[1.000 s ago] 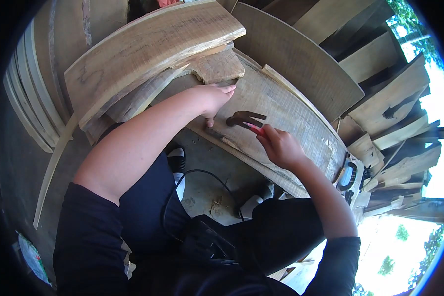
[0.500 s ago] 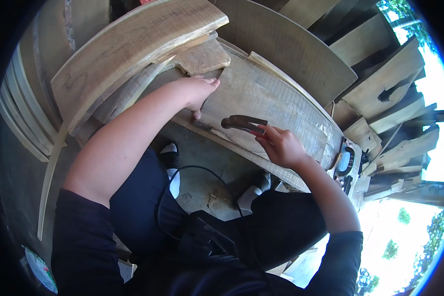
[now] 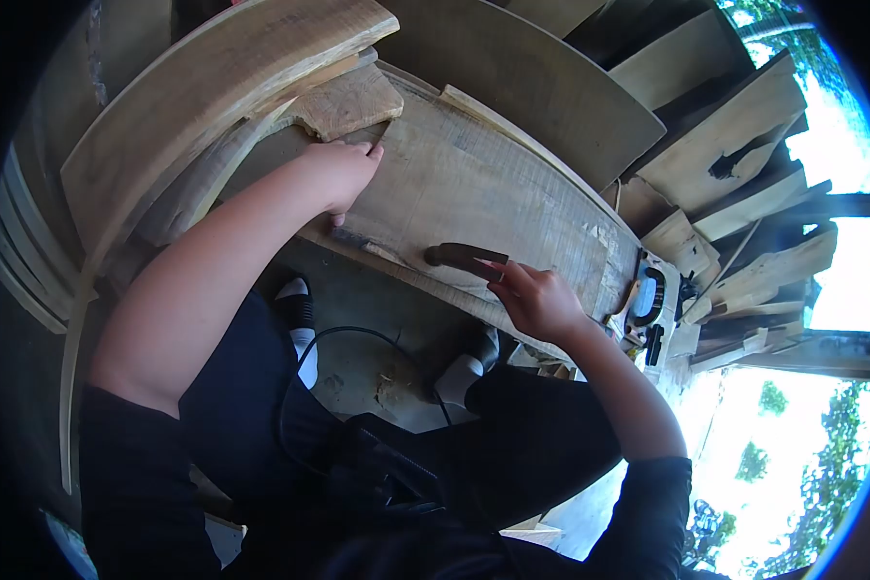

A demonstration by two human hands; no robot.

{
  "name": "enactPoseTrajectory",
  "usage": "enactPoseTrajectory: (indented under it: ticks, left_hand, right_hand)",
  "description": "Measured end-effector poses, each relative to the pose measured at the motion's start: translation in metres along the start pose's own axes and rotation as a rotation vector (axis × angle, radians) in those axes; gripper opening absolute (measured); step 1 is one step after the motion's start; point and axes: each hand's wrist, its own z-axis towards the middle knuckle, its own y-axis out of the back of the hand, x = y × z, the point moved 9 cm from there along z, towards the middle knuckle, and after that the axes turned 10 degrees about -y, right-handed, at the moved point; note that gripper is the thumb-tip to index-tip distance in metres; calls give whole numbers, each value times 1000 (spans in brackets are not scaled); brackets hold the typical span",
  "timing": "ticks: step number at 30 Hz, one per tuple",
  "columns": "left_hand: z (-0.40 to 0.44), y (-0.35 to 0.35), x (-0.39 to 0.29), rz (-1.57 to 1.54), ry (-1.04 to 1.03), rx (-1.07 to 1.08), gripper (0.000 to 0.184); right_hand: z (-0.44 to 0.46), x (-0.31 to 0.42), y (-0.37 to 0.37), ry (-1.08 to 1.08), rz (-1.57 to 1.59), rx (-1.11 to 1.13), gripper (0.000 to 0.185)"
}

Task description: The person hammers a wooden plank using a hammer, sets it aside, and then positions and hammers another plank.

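"Where's the hammer [image 3: 469,258]?"

"The right hand [image 3: 541,304] is closed round it, its head above the board [image 3: 483,184]."

"And the left hand [image 3: 345,176]?"

"It's over the board, just beside the block [image 3: 353,101], thumb apart from the fingers. Its underside is hidden, so I can't tell whether it grips anything."

"What could go wrong?"

"A badly aimed swing could catch those fingers, and a bump from the left forearm [image 3: 222,246] could shift the stacked planks [image 3: 222,72]."

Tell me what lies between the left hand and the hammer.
Only a bare stretch of the wide board lies between the left hand and the hammer, as the head view shows.
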Motion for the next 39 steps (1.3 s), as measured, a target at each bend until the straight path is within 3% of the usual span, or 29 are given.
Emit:
enactPoseTrajectory:
  ticks: [6, 12, 15, 21, 28, 33, 39]
  left_hand:
    - [4, -2, -3, 33, -9, -9, 122]
    - [7, -1, -6, 82, -3, 12, 121]
    - [7, -2, -6, 77, 0, 21, 122]
    - [7, 2, -10, 114, 12, 16, 121]
    - [12, -3, -13, 132, 44, 91, 122]
    - [13, -5, -16, 148, 61, 108, 122]
    - [14, -5, -15, 139, 61, 117, 124]
  right_hand:
    - [-16, -7, 12, -17, 66, -86, 19]
    - [-24, -21, 1, 14, -95, -21, 17]
    - [-28, -20, 11, 11, -5, -93, 18]
    - [-43, -40, 1, -18, -80, -29, 18]
    - [-68, -58, -1, -101, -114, -16, 19]
    - [-86, -66, 13, -129, 27, -131, 18]
    - [-102, -76, 13, -208, -12, -78, 17]
